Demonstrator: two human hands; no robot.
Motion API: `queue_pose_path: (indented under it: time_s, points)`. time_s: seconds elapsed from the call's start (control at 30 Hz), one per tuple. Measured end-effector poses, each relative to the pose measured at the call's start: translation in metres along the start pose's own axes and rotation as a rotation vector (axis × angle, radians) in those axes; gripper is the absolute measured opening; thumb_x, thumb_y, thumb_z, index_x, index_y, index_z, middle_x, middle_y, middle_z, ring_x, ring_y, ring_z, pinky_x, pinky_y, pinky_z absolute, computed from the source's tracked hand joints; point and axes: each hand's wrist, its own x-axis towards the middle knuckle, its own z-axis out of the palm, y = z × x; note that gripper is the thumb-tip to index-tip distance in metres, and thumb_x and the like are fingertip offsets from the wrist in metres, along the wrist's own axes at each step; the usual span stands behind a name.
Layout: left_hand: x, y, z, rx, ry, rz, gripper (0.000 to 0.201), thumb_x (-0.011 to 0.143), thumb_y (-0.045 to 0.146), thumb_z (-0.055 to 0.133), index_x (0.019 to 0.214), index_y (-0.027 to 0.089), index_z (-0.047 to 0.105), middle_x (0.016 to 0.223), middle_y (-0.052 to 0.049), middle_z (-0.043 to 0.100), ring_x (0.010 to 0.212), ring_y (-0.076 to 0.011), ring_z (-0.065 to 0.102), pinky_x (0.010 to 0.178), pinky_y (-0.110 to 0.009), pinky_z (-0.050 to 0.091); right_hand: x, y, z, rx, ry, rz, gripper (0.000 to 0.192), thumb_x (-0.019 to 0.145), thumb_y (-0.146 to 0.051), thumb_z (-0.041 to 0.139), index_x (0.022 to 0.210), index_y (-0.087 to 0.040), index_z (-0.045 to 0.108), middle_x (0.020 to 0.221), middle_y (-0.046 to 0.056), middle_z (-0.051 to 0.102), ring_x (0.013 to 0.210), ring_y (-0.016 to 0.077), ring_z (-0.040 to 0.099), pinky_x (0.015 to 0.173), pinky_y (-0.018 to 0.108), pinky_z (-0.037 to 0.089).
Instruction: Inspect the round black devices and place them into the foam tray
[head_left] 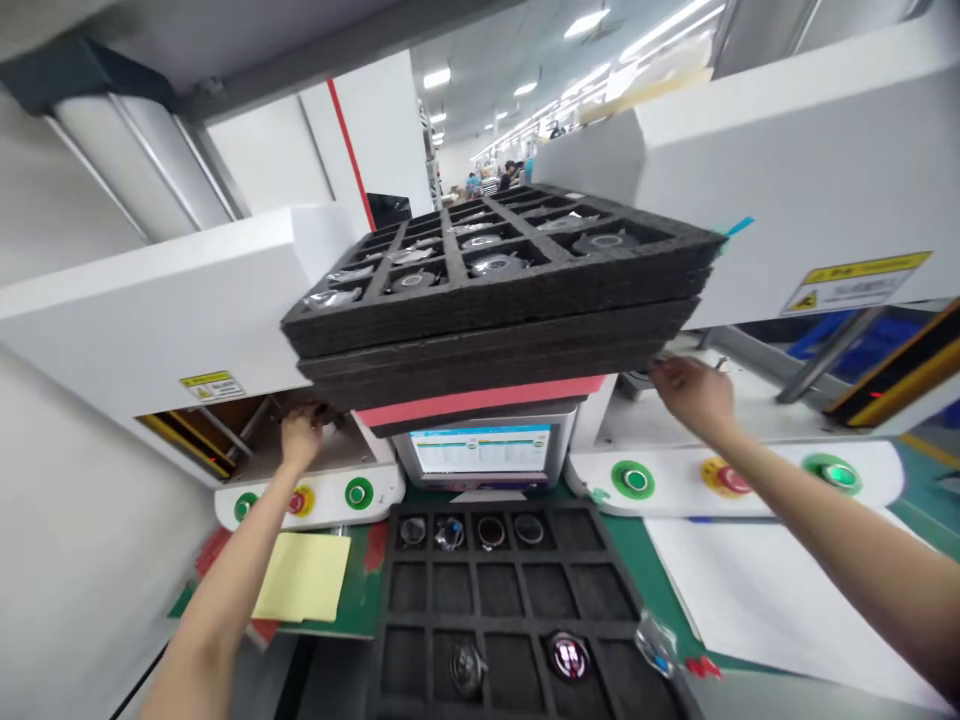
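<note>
My left hand (301, 437) reaches into the opening of the left machine. Its fingers are curled at a small dark object that I cannot make out. At the right machine's opening, my right hand (691, 398) has its fingers pinched together beside a dark fixture (637, 381); what they hold, if anything, is hidden. Between my arms lies a black foam tray (496, 590) with round watch bodies in its back row. Closer to me in this tray are a dark watch (466, 668) and a watch with a lit pink-white display (568, 655).
A stack of black foam trays (495, 325) holding wrapped watches stands above a monitor (484, 450). Green buttons (636, 480) and red stop buttons (731, 478) line the machine fronts. Yellow paper (304, 575) lies left, white sheets (795, 590) right. A clear plastic bag (656, 643) rests on the tray's edge.
</note>
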Motion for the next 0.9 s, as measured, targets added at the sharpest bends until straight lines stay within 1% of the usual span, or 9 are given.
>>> queue_pose_path:
  time_s: [0.1, 0.2, 0.27, 0.37, 0.47, 0.53, 0.6, 0.73, 0.9]
  points:
    - [-0.062, 0.011, -0.005, -0.1, 0.012, 0.099, 0.015, 0.091, 0.018, 0.054, 0.093, 0.015, 0.069, 0.1, -0.009, 0.072, 0.099, -0.0234, 0.067, 0.092, -0.045, 0.055, -0.085, -0.05, 0.024, -0.057, -0.2, -0.16, 0.021, 0.097, -0.034, 0.057, 0.105, -0.017, 0.064, 0.103, 0.005, 0.065, 0.083, 0.0143, 0.064, 0.074, 0.03, 0.056]
    - [-0.127, 0.041, -0.013, -0.214, 0.014, 0.236, 0.02, 0.087, 0.016, 0.052, 0.091, 0.018, 0.071, 0.102, -0.007, 0.074, 0.102, -0.0213, 0.068, 0.093, -0.039, 0.056, -0.148, -0.112, 0.057, -0.093, -0.423, -0.352, 0.027, 0.096, -0.037, 0.059, 0.11, -0.015, 0.062, 0.104, 0.006, 0.065, 0.086, 0.0159, 0.065, 0.076, 0.034, 0.057]
    - [-0.166, 0.058, -0.029, -0.248, 0.058, 0.294, 0.022, 0.088, 0.017, 0.05, 0.093, 0.019, 0.071, 0.11, -0.008, 0.072, 0.113, -0.022, 0.064, 0.099, -0.04, 0.054, -0.164, -0.147, 0.071, -0.125, -0.501, -0.409, 0.03, 0.095, -0.036, 0.06, 0.114, -0.014, 0.061, 0.109, 0.008, 0.064, 0.091, 0.0177, 0.065, 0.078, 0.036, 0.057]
    - [-0.217, 0.066, -0.06, -0.261, 0.164, 0.3, 0.023, 0.091, 0.017, 0.048, 0.094, 0.019, 0.071, 0.111, -0.009, 0.071, 0.116, -0.0229, 0.063, 0.097, -0.042, 0.055, -0.165, -0.178, 0.073, -0.165, -0.539, -0.437, 0.033, 0.095, -0.035, 0.061, 0.12, -0.014, 0.059, 0.116, 0.01, 0.062, 0.097, 0.0199, 0.064, 0.082, 0.039, 0.056]
    - [-0.256, 0.069, -0.077, -0.298, 0.175, 0.105, 0.024, 0.092, 0.015, 0.046, 0.09, 0.021, 0.069, 0.106, -0.008, 0.072, 0.108, -0.0225, 0.067, 0.092, -0.041, 0.057, -0.161, -0.187, 0.06, -0.192, -0.55, -0.421, 0.034, 0.094, -0.035, 0.061, 0.12, -0.014, 0.059, 0.118, 0.011, 0.061, 0.1, 0.0207, 0.063, 0.084, 0.039, 0.056]
    - [-0.271, 0.078, -0.077, -0.297, 0.015, 0.005, 0.028, 0.091, 0.013, 0.042, 0.088, 0.02, 0.069, 0.104, -0.01, 0.072, 0.103, -0.0235, 0.069, 0.091, -0.043, 0.058, -0.162, -0.189, 0.051, -0.201, -0.569, -0.397, 0.033, 0.094, -0.035, 0.061, 0.119, -0.014, 0.059, 0.118, 0.011, 0.061, 0.099, 0.0204, 0.064, 0.084, 0.038, 0.056]
    - [-0.277, 0.098, -0.07, -0.295, -0.193, 0.004, 0.028, 0.089, 0.01, 0.043, 0.092, 0.018, 0.069, 0.104, -0.01, 0.072, 0.101, -0.0228, 0.069, 0.091, -0.042, 0.058, -0.162, -0.191, 0.044, -0.196, -0.6, -0.378, 0.033, 0.094, -0.035, 0.062, 0.119, -0.013, 0.06, 0.117, 0.011, 0.062, 0.099, 0.0204, 0.064, 0.084, 0.038, 0.056]
    - [-0.276, 0.148, -0.05, -0.297, -0.508, 0.087, 0.031, 0.079, 0.019, 0.069, 0.11, 0.021, 0.067, 0.113, -0.006, 0.069, 0.11, -0.0218, 0.065, 0.099, -0.035, 0.053, -0.166, -0.187, 0.028, -0.128, -0.637, -0.384, 0.033, 0.094, -0.035, 0.062, 0.118, -0.012, 0.06, 0.116, 0.011, 0.063, 0.099, 0.0206, 0.064, 0.085, 0.04, 0.055]
    - [-0.277, 0.175, -0.033, -0.217, -0.667, -0.035, 0.036, 0.079, 0.024, 0.074, 0.113, 0.018, 0.065, 0.117, -0.01, 0.061, 0.107, -0.0267, 0.066, 0.095, -0.039, 0.053, -0.215, -0.152, -0.02, 0.031, -0.523, -0.451, 0.027, 0.097, -0.039, 0.057, 0.098, -0.013, 0.064, 0.09, 0.003, 0.067, 0.078, 0.0141, 0.065, 0.075, 0.033, 0.055]
